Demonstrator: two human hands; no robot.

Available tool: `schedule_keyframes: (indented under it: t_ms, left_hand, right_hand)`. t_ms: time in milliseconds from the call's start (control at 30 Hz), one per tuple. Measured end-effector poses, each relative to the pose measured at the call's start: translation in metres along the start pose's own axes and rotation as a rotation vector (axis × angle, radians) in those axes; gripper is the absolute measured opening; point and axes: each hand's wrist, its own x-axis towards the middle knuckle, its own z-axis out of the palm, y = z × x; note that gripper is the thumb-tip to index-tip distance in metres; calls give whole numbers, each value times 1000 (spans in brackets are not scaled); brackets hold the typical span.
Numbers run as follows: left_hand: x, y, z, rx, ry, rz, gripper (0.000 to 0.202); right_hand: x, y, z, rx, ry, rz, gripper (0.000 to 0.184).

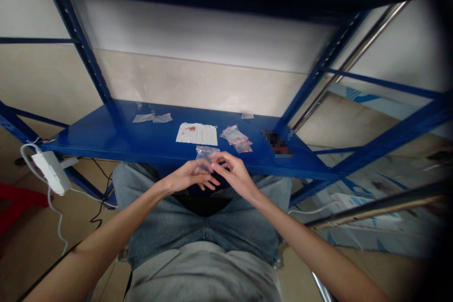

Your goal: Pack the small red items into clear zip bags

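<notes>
We hold a small clear zip bag (204, 158) just off the front edge of the blue steel shelf (102, 139). It looks thin, soft and nearly weightless, probably slippery too, so its top edge seems the best place to take hold. Our right hand (235, 174) pinches one corner; our left hand (187, 175) curls behind it, though we cannot tell whether it grips. Our left forearm (116, 226) and right forearm (300, 240) angle inward, wrists bent — and on the shelf lie a white paper sheet (196, 134) with red specks (191, 128) and a pile of similar bags (236, 139).
</notes>
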Motion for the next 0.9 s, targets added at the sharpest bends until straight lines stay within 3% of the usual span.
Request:
schedule_keyframes:
  t_ms: [33, 167, 333, 467, 767, 900]
  left_hand:
    - [0, 0, 2, -3, 2, 4, 43]
    - [2, -5, 6, 45, 60, 32, 40]
    - [5, -6, 4, 209, 208, 142, 32]
    - [7, -3, 4, 185, 295, 152, 31]
    - [4, 1, 7, 151, 288, 127, 28]
    - [3, 3, 7, 172, 292, 114, 25]
  right_hand:
    - [0, 3, 2, -24, -30, -9, 21]
    - [-2, 3, 4, -56, -8, -41, 27]
    - [-4, 3, 3, 26, -28, 24, 25]
    - [-4, 8, 6, 57, -24, 71, 27]
    - [-2, 2, 5, 231, -159, 134, 30]
    - [-1, 4, 0, 228, -151, 134, 36]
